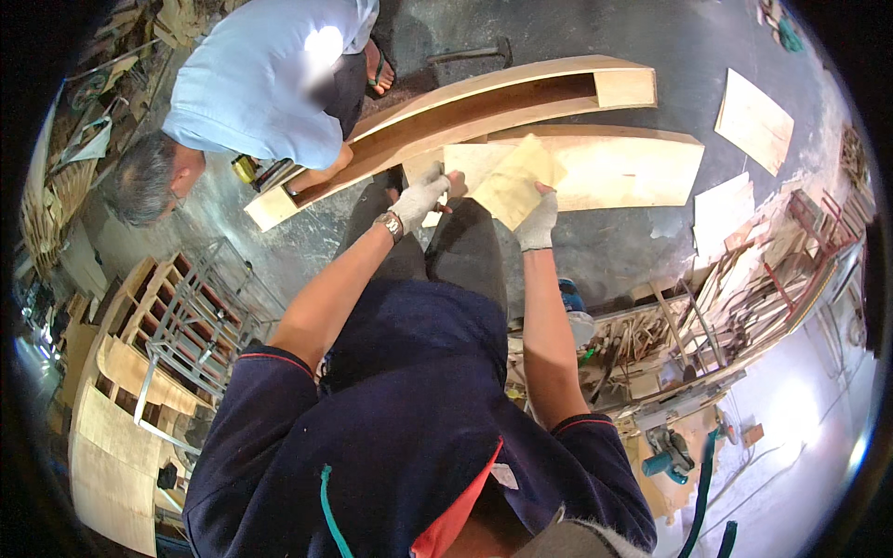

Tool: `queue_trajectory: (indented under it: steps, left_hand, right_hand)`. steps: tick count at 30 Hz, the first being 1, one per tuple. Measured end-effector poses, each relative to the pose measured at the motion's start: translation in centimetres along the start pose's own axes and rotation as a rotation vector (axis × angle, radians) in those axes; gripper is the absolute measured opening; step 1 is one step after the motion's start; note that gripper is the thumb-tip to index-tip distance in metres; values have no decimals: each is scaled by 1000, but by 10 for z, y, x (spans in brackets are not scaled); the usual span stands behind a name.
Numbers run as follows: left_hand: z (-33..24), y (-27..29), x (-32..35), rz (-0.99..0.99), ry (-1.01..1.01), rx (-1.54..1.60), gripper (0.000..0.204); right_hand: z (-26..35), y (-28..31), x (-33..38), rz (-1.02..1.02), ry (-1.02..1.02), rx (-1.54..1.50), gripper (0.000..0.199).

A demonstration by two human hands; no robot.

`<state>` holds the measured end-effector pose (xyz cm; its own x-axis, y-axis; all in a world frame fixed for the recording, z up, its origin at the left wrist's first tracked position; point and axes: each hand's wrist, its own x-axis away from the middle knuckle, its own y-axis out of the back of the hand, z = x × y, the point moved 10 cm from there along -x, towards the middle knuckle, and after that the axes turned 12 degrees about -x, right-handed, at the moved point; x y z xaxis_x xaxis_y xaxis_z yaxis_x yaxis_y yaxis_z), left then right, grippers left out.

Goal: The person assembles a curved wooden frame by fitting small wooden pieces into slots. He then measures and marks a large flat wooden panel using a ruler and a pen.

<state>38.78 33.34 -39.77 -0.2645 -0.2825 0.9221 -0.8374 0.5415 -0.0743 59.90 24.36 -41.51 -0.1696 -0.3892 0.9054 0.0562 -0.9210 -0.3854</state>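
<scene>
My right hand (538,221), in a pale work glove with bare fingertips, grips the near edge of a thin yellowish wooden sheet (514,179). The sheet is tilted and overlaps a paler panel (462,156). My left hand (420,195), also gloved, is closed just left of these pieces, above my knees; what its fingers hold is too small to make out. Beyond the sheet lies a curved plywood piece (633,167). A long curved wooden box (465,116) with an open hollow stretches behind it.
At the left a person in a light blue shirt (251,79) bends over, one hand in the box's near end. A hammer (472,53) lies on the floor behind the box. Loose boards (755,121) lie right, above a scrap-wood pile (735,307). A metal frame (191,325) stands lower left.
</scene>
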Motion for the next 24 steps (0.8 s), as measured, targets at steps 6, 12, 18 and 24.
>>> queue_trajectory:
  steps: [6, 12, 18, 24]
  left_hand:
    - [37, 10, -64, -76, 27, 420, 41]
    - [89, 80, -103, -346, -26, 444, 31]
    - [149, 143, -112, -509, 98, 476, 44]
    - [180, 184, -116, -641, 220, 408, 58]
  right_hand:
    - [-12, 20, -57, -95, -96, 208, 51]
    - [68, -21, -130, 71, 348, 1036, 30]
    - [112, -101, -130, 253, 474, 1516, 38]
    - [43, -174, -147, 692, 530, 2355, 49]
